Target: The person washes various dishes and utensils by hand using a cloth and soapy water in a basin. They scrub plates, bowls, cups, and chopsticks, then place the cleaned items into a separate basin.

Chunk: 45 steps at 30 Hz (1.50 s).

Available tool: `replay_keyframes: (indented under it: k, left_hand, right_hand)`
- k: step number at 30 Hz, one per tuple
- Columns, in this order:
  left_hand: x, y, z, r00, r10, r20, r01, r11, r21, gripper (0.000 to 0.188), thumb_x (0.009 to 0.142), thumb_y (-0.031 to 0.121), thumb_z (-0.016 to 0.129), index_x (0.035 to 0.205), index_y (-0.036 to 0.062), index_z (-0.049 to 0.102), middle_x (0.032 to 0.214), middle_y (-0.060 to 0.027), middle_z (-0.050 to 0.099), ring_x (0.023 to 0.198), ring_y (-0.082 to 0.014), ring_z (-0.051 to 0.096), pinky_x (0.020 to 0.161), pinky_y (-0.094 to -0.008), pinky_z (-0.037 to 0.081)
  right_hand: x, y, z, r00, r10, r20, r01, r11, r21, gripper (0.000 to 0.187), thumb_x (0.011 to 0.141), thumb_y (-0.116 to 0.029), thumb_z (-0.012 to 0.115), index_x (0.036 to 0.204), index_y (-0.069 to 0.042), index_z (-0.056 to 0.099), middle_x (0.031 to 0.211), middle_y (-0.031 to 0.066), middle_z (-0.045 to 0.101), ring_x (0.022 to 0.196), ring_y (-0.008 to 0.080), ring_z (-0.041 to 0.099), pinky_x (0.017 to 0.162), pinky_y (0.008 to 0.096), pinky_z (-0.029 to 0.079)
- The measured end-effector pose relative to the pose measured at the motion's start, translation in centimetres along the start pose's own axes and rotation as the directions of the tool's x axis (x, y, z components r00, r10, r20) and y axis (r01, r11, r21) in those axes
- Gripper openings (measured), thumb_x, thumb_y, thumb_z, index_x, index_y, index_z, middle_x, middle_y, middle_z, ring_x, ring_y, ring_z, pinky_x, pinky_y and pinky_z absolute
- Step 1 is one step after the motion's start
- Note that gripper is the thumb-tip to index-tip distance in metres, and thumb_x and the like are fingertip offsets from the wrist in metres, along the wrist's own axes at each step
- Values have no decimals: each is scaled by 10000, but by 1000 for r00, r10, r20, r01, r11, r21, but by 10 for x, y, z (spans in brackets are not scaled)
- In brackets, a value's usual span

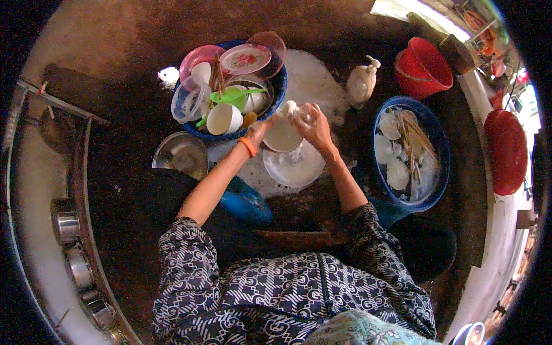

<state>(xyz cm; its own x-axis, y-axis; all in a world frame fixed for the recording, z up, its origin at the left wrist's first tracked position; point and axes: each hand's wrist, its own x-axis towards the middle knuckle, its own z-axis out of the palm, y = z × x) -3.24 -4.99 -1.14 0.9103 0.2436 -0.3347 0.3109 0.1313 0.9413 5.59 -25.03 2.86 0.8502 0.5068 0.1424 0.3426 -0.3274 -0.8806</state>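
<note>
My left hand (260, 130), with an orange band at the wrist, grips the near-left side of a white bowl (282, 137). Above the bowl's far rim my right hand (313, 123) is closed, its fingers covered in white suds; what lies inside them I cannot make out. A small rounded white thing (289, 107) shows between the hands, too unclear to name. Directly below the bowl is a round, pale, shallow dish (294, 168) with suds in it. Close to my left hand, a white cup (224, 119) leans at the edge of a blue tub (283, 86) piled with dishes.
The tub also holds a flowered plate (245, 59) and a green ladle (230, 98). At right stand a pump bottle (361, 85), red buckets (422, 70) and a blue basin (441, 181) with chopsticks (415, 138) in water. A metal bowl (181, 154) sits at left.
</note>
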Motion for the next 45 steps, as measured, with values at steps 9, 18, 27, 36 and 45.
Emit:
replay_keyframes:
  k: [9, 18, 27, 36, 45]
  left_hand:
    - [-6, -6, 20, 972, 183, 151, -171, 981, -91, 362, 875, 239, 634, 1203, 98, 569, 1066, -39, 646, 856, -163, 638, 605, -270, 532]
    - [32, -54, -19, 746, 581, 325, -664, 689, 292, 425, 903, 282, 491, 1314, 173, 481, 1300, -45, 542, 1142, -211, 539, 961, -363, 409]
    - [-16, 18, -7, 919, -164, 358, 329, 819, -470, 247, 933, 288, 551, 1167, 207, 547, 828, 7, 638, 520, -84, 555, 294, -187, 264]
    - [45, -39, -82, 805, -199, -559, -218, 777, -591, 332, 812, 38, 539, 1136, 57, 467, 878, -113, 572, 535, -165, 525, 362, -225, 317]
    - [12, -30, -91, 611, -253, -750, -348, 765, -542, 266, 860, 92, 512, 1073, -52, 444, 844, -139, 595, 639, -193, 570, 505, -286, 492]
  right_hand:
    - [-22, -7, 37, 910, 343, 232, -387, 503, 773, 447, 934, -321, 530, 1307, -83, 467, 1167, 43, 586, 972, 192, 597, 785, 309, 508]
    - [-36, -81, 41, 908, -334, -253, 264, 925, -274, 384, 730, -155, 666, 1076, -42, 542, 1088, 174, 527, 1016, 385, 515, 864, 441, 445]
    - [3, 7, 26, 995, 57, 85, -78, 960, 270, 413, 823, -148, 611, 1194, 19, 538, 1155, 170, 599, 1077, 345, 566, 932, 366, 439]
    - [-1, 54, -11, 995, 94, 35, -93, 996, -17, 308, 852, -287, 639, 1031, -42, 692, 947, 150, 704, 820, 216, 675, 760, 338, 520]
    - [-26, 142, -157, 463, 303, -833, -547, 837, 0, 378, 764, -292, 663, 1076, -79, 686, 1032, 182, 680, 970, 311, 648, 879, 372, 485]
